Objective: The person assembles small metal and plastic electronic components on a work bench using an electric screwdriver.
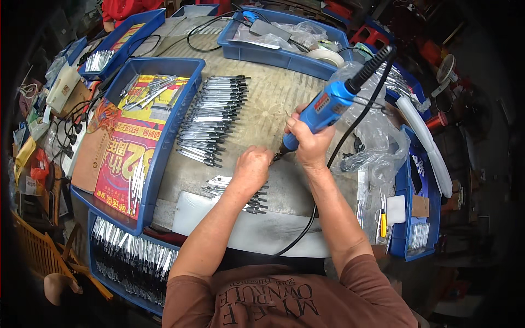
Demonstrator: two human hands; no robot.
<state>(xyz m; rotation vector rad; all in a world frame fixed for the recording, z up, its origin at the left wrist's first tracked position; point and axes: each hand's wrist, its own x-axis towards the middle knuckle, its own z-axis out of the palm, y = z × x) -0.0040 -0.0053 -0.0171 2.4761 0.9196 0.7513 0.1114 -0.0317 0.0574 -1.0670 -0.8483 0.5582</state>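
Observation:
My right hand (310, 139) is wrapped round a blue electric screwdriver (322, 109), which slants with its tip down and to the left. Close by the tip, my left hand (255, 164) is closed with its fingers pinched; what it holds is mostly hidden, with only a small dark end showing. Below my left wrist lies a small pile of slim silver pieces with black ends (254, 205), resembling drawing compasses. A long row of the same silver pieces (213, 117) lies side by side on the worktable (268, 117), left of my hands.
A blue tray (150, 191) with printed sheets and loose metal parts stands left. Below it, another blue tray (134, 273) holds many silver pieces. A blue bin (279, 63) is at the back. Right are plastic bags (377, 142) and a yellow-handled screwdriver (383, 224). The black cord (314, 213) crosses my right forearm.

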